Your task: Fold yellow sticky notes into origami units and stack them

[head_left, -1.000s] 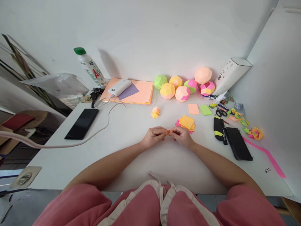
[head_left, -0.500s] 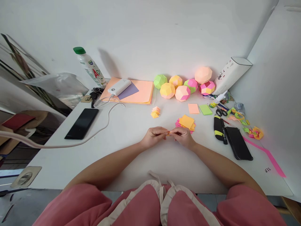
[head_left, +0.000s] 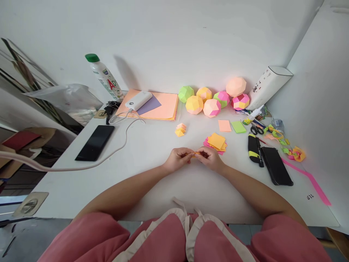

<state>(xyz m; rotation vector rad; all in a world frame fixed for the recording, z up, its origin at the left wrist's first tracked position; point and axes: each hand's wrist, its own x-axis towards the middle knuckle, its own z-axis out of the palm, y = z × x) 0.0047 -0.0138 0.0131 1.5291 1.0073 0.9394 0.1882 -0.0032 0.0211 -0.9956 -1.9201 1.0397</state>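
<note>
The back wall (head_left: pixel 163 43) on my remote feed is plain and pale, and I see it meet a side wall (head_left: pixel 329 116) in a corner at the right. The white desk (head_left: pixel 65 193) stands against both. I count 2 square plates (head_left: pixel 31 204) along its left side. Soft light leaves a blurred shadow (head_left: pixel 127 71) behind. Below, I make out grey floor (head_left: pixel 246 233).

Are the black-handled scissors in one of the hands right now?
No, the black-handled scissors lie on the white table, while the left hand and right hand hold a small orange paper piece.
</note>
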